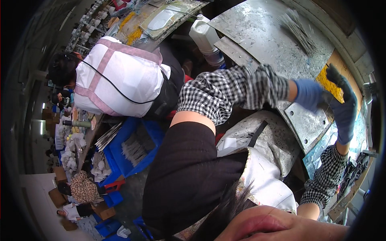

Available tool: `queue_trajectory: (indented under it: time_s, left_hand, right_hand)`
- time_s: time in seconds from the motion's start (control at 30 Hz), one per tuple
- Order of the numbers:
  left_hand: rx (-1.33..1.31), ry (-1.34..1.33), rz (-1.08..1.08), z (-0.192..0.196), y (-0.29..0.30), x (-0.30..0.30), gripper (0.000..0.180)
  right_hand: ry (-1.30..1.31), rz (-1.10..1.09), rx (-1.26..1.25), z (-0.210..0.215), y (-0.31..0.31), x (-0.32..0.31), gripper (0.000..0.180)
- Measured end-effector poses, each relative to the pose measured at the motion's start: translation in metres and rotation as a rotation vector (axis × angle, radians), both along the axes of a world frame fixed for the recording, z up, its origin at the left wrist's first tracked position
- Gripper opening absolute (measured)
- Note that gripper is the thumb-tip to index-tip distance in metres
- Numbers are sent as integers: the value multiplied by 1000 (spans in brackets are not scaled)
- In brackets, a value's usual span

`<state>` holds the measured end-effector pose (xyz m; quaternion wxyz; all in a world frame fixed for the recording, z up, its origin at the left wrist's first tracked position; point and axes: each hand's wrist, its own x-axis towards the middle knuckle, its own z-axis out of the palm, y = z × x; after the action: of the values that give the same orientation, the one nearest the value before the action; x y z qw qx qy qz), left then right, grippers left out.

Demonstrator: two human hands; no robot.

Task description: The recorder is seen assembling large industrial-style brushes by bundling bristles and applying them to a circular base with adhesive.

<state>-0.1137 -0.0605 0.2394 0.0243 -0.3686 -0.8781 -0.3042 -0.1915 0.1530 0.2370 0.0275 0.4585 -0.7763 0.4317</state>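
Note:
My left hand (pixel 307 95), in a blue glove, reaches across from the left under a black-and-white checked sleeve. It is smeared by motion, so its fingers and anything in them cannot be made out. Close by on the right is my right hand (pixel 346 108), gloved in blue with dark fingertips. Its fingers and thumb are spread apart, and I see nothing gripped between them. Yellow strands (pixel 325 81) lie on a brown surface just behind both hands. Below the left hand is a grey metal plate (pixel 304 124) with several holes.
Thin grey rods (pixel 296 31) lie bunched on the metal-topped table (pixel 249 30). A white jug (pixel 202 34) stands at its left edge. Left of me, a person in white and pink (pixel 120 76) sits near blue bins (pixel 130 168) holding grey rods. More people are farther back.

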Motion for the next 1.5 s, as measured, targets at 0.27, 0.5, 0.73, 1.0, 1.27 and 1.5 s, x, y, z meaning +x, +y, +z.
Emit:
queue_trajectory:
  time_s: [0.27,0.5,0.73,1.0,1.27,1.5]
  left_hand:
    - [68,245,13,-17,7,7,31]
    - [451,-407,-122,15,7,6,46]
    - [320,-232,6,-32,22,40,67]
    - [1486,-1115,-23,-64,75,44,59]
    - [2205,-1943,-241,-92,112,45,44]
    - [2195,-1892,-257,-83,102,54,36]
  right_hand:
    - [-1112,-64,-770,-59,-3,-14,63]
    - [343,-82,-67,60,-4,59,32]
    - [480,-176,-497,64,-10,101,48]
    - [619,-485,-671,44,90,108,50]
    - [-5,-749,-659,-17,82,168,24]
    - [-189,-796,-597,-49,79,185,21]
